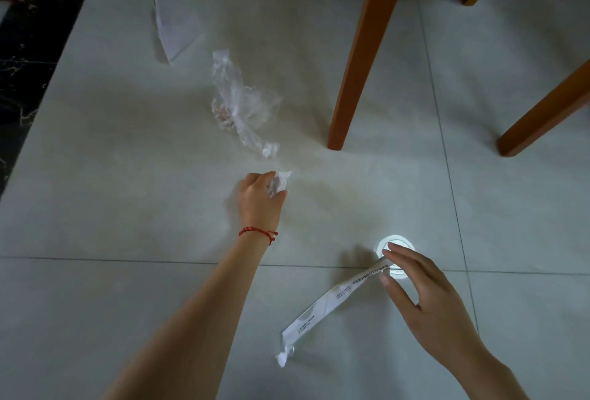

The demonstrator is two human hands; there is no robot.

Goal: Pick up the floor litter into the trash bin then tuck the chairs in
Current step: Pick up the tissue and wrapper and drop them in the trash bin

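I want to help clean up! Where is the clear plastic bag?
In the head view the clear plastic bag lies on the floor near the middle, just left of the nearest chair leg and beyond the left hand.

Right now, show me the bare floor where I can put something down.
Bare tile: between the dark border and the left hand; also right of the right hand, below the chair leg. Crowded: paper scrap down past plastic bag to the crumpled wrapper the left hand grips, and around the long wrapper and round lid.
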